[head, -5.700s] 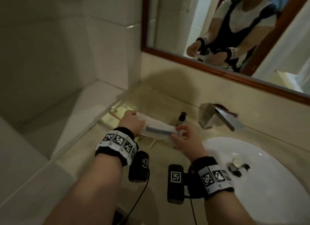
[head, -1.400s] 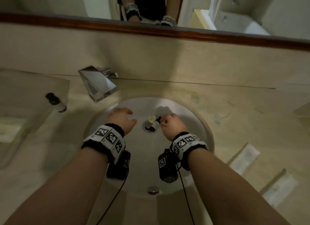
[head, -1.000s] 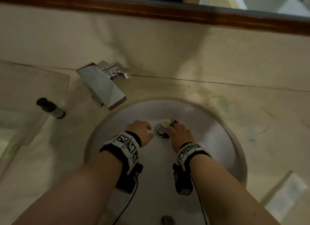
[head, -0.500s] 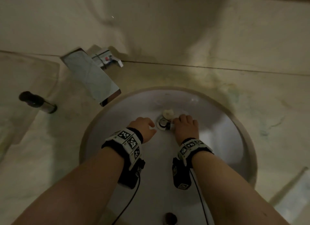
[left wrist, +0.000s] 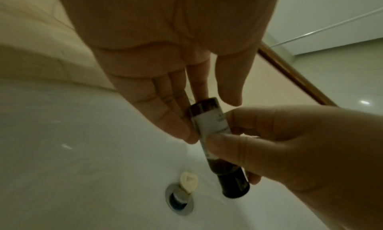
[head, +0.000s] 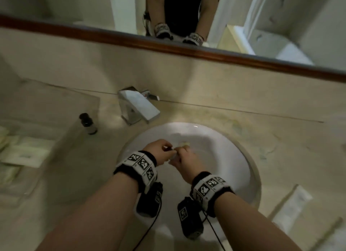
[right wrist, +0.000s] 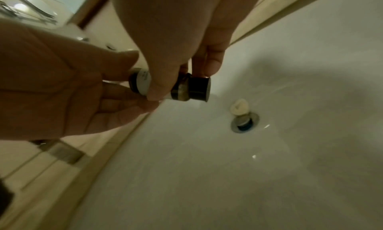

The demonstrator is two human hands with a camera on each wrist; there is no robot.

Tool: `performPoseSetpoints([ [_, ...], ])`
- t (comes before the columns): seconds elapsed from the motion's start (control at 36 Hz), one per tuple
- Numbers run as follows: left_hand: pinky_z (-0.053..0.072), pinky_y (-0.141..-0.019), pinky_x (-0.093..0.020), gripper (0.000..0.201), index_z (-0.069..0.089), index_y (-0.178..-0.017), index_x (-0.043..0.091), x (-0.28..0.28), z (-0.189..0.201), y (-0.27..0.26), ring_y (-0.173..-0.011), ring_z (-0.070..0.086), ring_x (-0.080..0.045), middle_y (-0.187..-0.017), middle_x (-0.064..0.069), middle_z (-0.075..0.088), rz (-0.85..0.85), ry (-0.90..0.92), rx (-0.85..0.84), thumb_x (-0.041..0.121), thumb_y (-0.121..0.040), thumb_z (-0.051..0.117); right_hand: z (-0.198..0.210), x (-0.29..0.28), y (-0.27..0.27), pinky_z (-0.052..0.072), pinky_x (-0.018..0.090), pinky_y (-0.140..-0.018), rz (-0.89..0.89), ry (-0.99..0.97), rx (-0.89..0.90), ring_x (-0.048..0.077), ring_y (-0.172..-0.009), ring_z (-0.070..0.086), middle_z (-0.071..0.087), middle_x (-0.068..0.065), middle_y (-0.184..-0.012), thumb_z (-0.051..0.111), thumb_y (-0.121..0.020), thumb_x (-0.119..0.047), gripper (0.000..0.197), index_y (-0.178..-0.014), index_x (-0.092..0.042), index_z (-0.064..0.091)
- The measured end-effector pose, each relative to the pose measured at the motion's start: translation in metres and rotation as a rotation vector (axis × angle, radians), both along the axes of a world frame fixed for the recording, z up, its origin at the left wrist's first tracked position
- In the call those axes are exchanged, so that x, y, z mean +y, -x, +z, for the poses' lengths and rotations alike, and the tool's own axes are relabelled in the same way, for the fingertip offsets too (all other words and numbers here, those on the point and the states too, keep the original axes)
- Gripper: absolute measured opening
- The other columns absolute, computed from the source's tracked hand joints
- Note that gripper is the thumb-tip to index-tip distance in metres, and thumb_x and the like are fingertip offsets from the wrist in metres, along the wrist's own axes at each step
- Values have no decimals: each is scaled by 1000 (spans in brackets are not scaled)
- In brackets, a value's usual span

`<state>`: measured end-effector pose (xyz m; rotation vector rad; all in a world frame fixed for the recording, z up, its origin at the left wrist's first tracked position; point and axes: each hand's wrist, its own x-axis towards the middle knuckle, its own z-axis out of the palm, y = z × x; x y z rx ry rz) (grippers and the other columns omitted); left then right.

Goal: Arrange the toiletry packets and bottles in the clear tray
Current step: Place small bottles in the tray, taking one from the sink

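Observation:
Over the white sink, my right hand pinches a small dark bottle with a white label and a black cap, between thumb and fingers. The bottle is clear of the basin, cap end towards the drain. My left hand has nearly straight fingers that touch the bottle's base end, with the thumb close beside it. A second dark bottle stands at the right edge of the clear tray. Pale packets lie in the tray.
A chrome faucet juts over the basin's back left. A cream stopper sits at the drain. More white packets lie on the counter right of the sink. A wood-framed mirror runs along the wall.
My right hand has lifted the bottle from the drain. My left hand has come across to touch its base. The head view has tilted up, so the tray and mirror show again.

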<state>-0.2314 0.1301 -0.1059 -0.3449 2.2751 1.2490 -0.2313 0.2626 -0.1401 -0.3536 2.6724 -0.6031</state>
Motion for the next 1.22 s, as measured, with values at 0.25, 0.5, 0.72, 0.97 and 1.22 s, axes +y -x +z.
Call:
performPoseSetpoints([
  [0.25,53,-85,-40,24,62,-108,3,-73,39,-59,-78,56,-25,-86,-12,60,102,-68,126,10,-85,61,44,-69,-49,43,31,-87,114,84,122,22,-111,53,52,4,-122,55,-91,-38,39,-124,-17,53],
  [0.5,54,-85,-42,25,50,-65,21,-177,64,-111,-79,61,-23,-79,-10,59,216,55,168,18,-87,62,62,-167,-84,44,28,-88,258,152,180,20,-105,55,54,1,-118,57,-90,-32,36,-124,-20,53],
  [0.72,54,-60,-26,10,55,-81,15,-271,56,-152,-66,58,-16,-75,-3,56,461,-10,195,15,-88,61,61,-262,-110,38,22,-79,383,169,204,20,-108,54,53,2,-122,53,-92,-33,37,-126,-19,51],
  [0.97,53,-91,-45,23,58,-111,5,-351,38,-175,-95,67,-31,-99,-15,66,622,83,225,15,-90,57,42,-323,-120,37,31,-96,360,32,243,22,-112,48,55,3,-118,50,-92,-32,32,-121,-19,53],
  [1.22,52,-95,-42,26,62,-113,8,-351,28,-164,-103,64,-27,-111,-13,67,426,140,158,17,-90,56,26,-341,-115,42,32,-92,262,-37,211,24,-113,50,51,4,-122,51,-92,-31,34,-123,-18,50],
])
